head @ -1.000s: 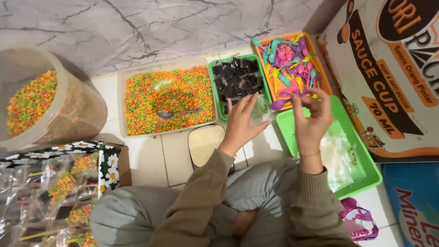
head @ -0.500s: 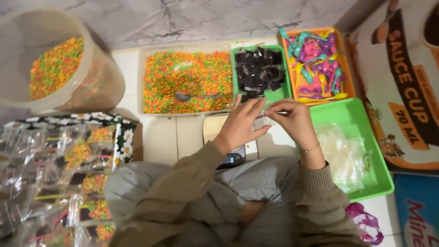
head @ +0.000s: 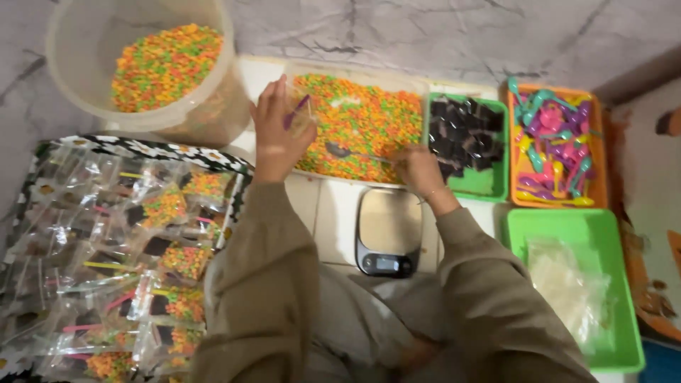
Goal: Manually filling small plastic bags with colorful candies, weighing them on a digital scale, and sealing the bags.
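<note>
Two hands work over the shallow clear tray of orange-green cereal bits [head: 369, 120]: the left hand [head: 278, 131] pinches a small clear bag with a purple spoon [head: 298, 113] upright at the tray's left edge, while the right hand [head: 418, 169] grips a metal scoop [head: 340, 150] whose long handle lies pointing left toward the bag.

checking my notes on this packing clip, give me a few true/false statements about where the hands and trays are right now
1. The left hand holds a small clear bag with a purple piece in it. True.
2. The right hand rests on the kitchen scale. False: it is at the near edge of the tray of orange and green bits, by a spoon handle; the scale's plate is bare.
3. The dark pieces lie in a green tray. True.
4. The coloured spoons sit in a green tray. False: their tray is orange.
5. Filled clear bags are piled on the person's left. True.
</note>
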